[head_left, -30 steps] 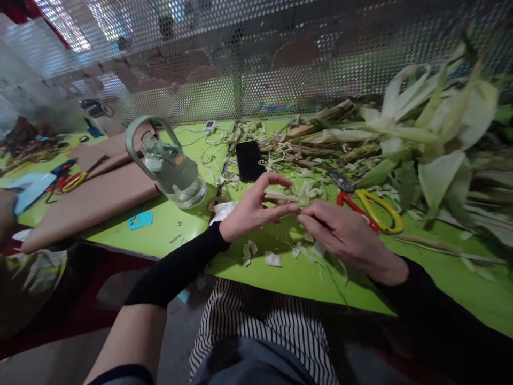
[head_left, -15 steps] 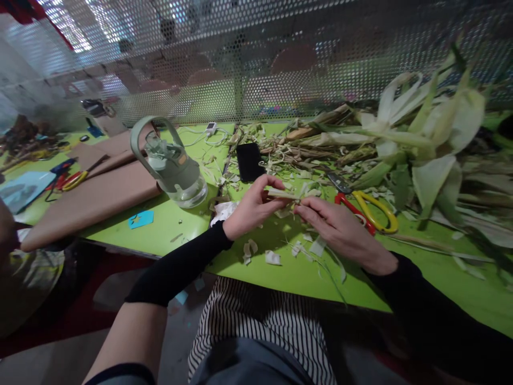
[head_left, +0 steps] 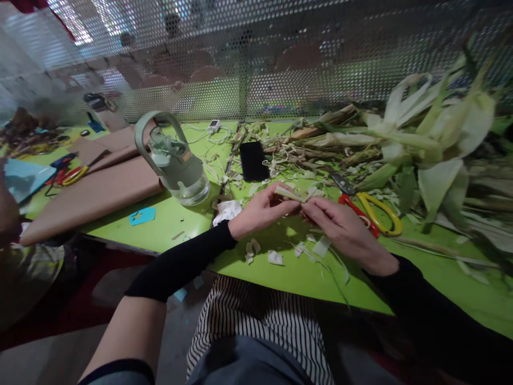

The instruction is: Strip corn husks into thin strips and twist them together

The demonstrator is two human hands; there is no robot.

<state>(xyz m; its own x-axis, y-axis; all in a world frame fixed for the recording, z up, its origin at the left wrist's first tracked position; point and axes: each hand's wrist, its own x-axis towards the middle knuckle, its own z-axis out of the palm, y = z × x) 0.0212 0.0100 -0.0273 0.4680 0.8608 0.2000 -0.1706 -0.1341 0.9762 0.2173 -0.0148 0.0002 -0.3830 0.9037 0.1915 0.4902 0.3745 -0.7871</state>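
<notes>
Between my two hands is a small pale bundle of corn husk [head_left: 289, 193], held above the green table. My left hand [head_left: 262, 209] is closed round its left part, thumb along the near side. The fingertips of my right hand [head_left: 334, 224] pinch the bundle's right end, close to the left thumb. Fingers hide much of the bundle there. To the right of my right hand lie scissors [head_left: 379, 214] with red and yellow handles. Scraps of husk [head_left: 274, 258] and thin green strips [head_left: 326, 262] are scattered below my hands.
A black phone [head_left: 254, 161] lies beyond my hands. To the left stand a green water bottle [head_left: 182, 171] and a brown paper roll [head_left: 104, 192]. Corn husks [head_left: 436, 139] are heaped at the right, before a perforated metal screen [head_left: 200, 64]. Another person's arm shows far left.
The whole view has shifted slightly. My hands have come closer together around the husk bundle, and its left end is tilted up a little more. Both hands keep their hold.
</notes>
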